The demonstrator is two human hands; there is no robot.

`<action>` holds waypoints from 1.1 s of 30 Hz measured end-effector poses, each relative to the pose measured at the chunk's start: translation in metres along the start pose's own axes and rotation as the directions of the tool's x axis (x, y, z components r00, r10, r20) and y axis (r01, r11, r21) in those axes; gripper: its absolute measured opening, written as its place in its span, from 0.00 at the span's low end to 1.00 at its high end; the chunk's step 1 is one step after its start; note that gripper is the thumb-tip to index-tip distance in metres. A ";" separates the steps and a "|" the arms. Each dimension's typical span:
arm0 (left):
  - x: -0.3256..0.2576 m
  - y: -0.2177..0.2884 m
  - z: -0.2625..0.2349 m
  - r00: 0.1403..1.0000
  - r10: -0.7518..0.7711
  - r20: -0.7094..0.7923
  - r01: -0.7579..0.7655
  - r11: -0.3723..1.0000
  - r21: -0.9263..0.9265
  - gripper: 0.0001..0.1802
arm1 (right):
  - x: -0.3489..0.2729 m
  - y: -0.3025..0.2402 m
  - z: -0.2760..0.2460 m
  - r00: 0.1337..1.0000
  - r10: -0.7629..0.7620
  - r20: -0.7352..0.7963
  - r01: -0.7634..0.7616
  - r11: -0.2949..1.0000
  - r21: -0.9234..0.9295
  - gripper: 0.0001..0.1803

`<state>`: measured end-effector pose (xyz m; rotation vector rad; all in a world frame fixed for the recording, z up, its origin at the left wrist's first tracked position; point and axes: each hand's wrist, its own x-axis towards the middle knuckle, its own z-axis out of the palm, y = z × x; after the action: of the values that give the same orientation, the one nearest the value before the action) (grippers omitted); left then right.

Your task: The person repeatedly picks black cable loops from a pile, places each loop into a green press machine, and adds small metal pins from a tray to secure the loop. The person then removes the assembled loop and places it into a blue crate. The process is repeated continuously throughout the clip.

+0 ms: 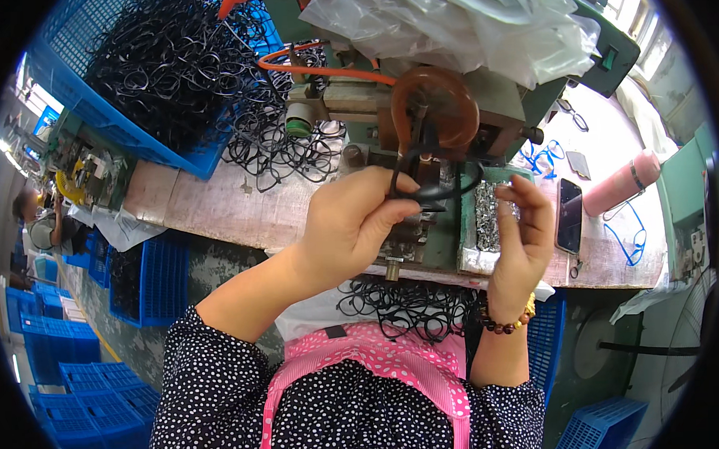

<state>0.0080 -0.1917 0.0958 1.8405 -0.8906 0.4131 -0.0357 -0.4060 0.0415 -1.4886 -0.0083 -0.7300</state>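
Observation:
My left hand (pixel 358 217) pinches a thin black glasses frame (pixel 452 194) between thumb and fingers, holding it up before the bench machine (pixel 416 155). The frame's looped rim reaches right, toward my other hand. Over a green-edged tray of small shiny metal parts (pixel 487 220), my right hand (pixel 526 226) is raised with its thumb and fingertips drawn close together. Anything between those fingertips is too small to make out. A clear brownish round guard (pixel 435 105) on the machine sits just beyond the frame. More black frames (pixel 410 306) lie in my lap on a pink apron.
A blue crate (pixel 147 141) heaped with black frames stands at the far left, with more frames (pixel 286 152) spilled beside it. Plastic bags (pixel 463 27) cover the machine top. A phone (pixel 569 215), pink bottle (pixel 623 184) and blue glasses frames (pixel 631 243) lie right.

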 end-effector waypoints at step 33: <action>-0.069 -0.240 -0.125 0.923 -0.266 -0.279 0.357 0.319 0.878 0.21 | -0.006 0.072 -0.034 0.951 -0.150 0.271 0.309 0.519 -0.797 0.07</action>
<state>0.1524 -0.0005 -0.0475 2.9467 -0.1156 0.8500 -0.0231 -0.4401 -0.0293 -2.5312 0.0153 -0.8721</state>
